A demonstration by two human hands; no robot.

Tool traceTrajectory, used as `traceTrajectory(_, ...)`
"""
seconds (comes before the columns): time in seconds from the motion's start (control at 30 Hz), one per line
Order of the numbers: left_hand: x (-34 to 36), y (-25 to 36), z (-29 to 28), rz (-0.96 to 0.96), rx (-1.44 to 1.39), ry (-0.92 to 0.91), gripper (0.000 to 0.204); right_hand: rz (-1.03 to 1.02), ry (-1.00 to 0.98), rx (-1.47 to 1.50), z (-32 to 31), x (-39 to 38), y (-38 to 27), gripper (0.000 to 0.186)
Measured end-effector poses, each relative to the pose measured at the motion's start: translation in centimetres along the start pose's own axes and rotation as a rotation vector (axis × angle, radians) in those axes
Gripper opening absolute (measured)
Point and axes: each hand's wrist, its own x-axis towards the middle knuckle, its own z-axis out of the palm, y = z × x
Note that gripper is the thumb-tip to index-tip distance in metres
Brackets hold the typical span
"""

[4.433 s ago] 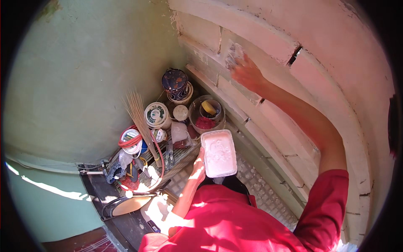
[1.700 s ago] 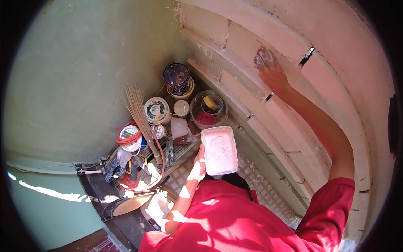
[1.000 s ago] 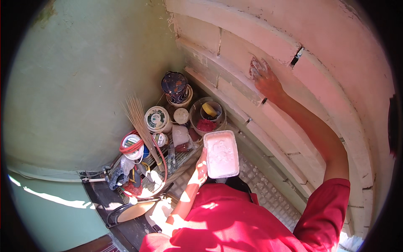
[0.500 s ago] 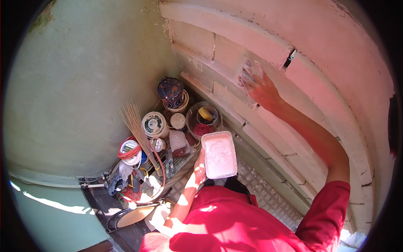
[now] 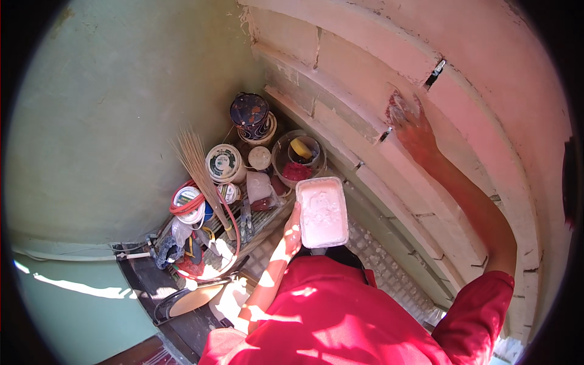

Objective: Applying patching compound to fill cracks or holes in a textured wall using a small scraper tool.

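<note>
My left hand (image 5: 292,231) grips the left side of a rectangular plastic tub (image 5: 345,214), held level in front of my body. Pale pinkish-white paste (image 5: 322,210) fills much of it, with a lumpy, stirred surface. My right arm reaches out to the ridged pink wall (image 5: 359,58). There my right hand (image 5: 415,131) lies against a panel between two raised bands, fingers apart and coated in whitish paste. Close by, dark gaps (image 5: 435,74) interrupt the bands.
On a slatted bench (image 5: 267,225) to the left stand lidded buckets (image 5: 224,163), a dark paint-stained pail (image 5: 249,109), a clear basin (image 5: 280,173) with a yellow sponge (image 5: 300,148), a stick broom (image 5: 198,161) and a red hose (image 5: 234,225). A plain greenish wall (image 5: 121,121) rises behind.
My right hand has moved right along the wall, away from the corner. The tub in my left hand has shifted slightly up and to the right in view.
</note>
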Motion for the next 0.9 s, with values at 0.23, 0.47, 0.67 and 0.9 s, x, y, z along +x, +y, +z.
traceTrajectory(0.23, -0.6, 0.5, 0.5, 0.014, 0.004, 0.034, 0.064, -0.04, 0.229, 0.153, -3.1, 5.0, -2.2, 0.031)
traceTrajectory(0.47, 0.1, -0.4, 0.7, 0.044, -0.074, -0.011, 0.063, -0.068, -0.273, 0.211, 2.1, 12.1, -0.9, 0.031)
traceTrajectory(0.67, -0.3, -0.2, 0.9, 0.047, -0.084, -0.045, 0.064, -0.083, 0.048, -0.036, -0.1, 3.9, -0.4, 0.033)
traceTrajectory(0.9, -2.7, 2.9, 4.1, -0.05, 0.069, 0.111, 0.065, -0.018, 0.004, 0.135, -2.0, 5.2, -1.6, 0.026)
